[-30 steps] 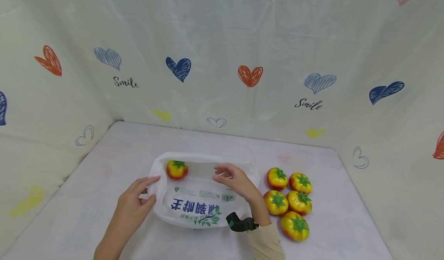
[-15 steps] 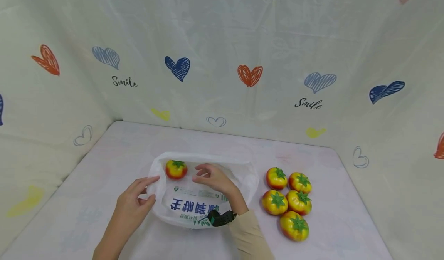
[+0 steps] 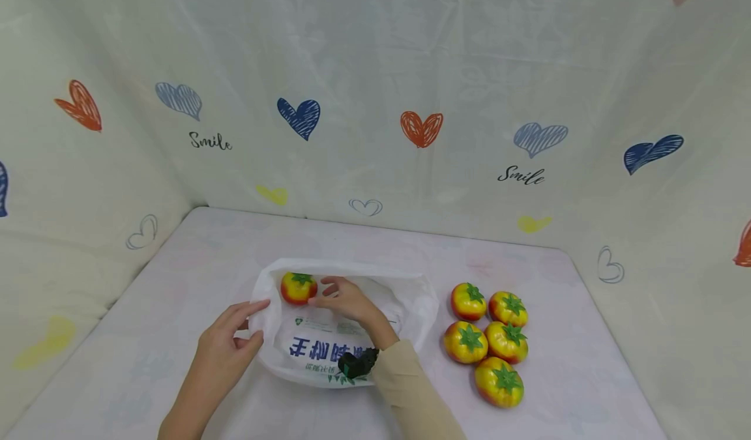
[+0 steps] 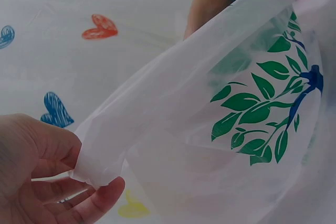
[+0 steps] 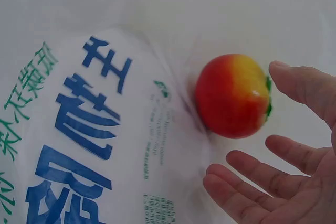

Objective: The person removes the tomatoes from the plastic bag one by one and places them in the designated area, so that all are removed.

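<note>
A white plastic bag (image 3: 419, 303) with blue and green print lies with its mouth held wide. My left hand (image 3: 225, 342) grips the left edge of that mouth; in the left wrist view the edge runs between its thumb and fingers. Inside the bag, at the far left corner, sits one red-and-yellow tomato (image 3: 298, 288) with a green leafy top. My right hand (image 3: 349, 300) reaches into the bag just right of this tomato. In the right wrist view its thumb and fingers are spread beside the tomato (image 5: 231, 96), apparently not touching it.
To the right of the bag, several more tomatoes (image 3: 469, 342) stand close together on the pale table (image 3: 575, 375). A light cloth with printed hearts (image 3: 422, 129) hangs behind and along both sides of the table.
My right hand has moved left inside the bag, from its right part to beside the tomato. The left hand keeps its place on the bag's edge.
</note>
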The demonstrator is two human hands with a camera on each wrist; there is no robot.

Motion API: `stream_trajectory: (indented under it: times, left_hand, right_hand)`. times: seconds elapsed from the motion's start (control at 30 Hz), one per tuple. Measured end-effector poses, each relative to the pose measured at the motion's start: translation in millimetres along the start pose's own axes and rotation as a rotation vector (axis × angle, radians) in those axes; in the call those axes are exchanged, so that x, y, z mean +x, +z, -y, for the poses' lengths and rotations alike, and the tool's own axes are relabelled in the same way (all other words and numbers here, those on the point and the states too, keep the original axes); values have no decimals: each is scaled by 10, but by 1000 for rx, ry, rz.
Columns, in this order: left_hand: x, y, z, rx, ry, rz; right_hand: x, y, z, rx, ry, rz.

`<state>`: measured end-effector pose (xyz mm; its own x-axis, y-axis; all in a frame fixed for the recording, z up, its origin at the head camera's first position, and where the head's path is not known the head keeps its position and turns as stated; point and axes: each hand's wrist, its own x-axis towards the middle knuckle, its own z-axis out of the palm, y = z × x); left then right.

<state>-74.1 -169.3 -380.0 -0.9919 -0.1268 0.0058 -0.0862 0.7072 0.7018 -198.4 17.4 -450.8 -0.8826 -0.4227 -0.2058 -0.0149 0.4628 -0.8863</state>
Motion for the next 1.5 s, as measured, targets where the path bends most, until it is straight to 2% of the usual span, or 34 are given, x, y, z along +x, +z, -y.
stream_trajectory:
  times: [0.13, 0.37, 0.67, 1.03, 1.5]
  left_hand:
    - [0, 0, 2, 0, -1, -1]
    - [9, 8, 2, -5, 11, -4]
    - [17, 15, 5, 3, 55, -36]
    - [17, 36, 6, 2, 34, -26]
    - [13, 23, 4, 3, 48, -40]
  right_hand:
    - [71, 65, 11, -28, 3, -7]
    - [186, 157, 26, 3, -19, -38]
    - [272, 279, 42, 53, 70, -103]
    - [281, 453, 166, 7, 190, -227]
    - [298, 489, 199, -88, 251, -228]
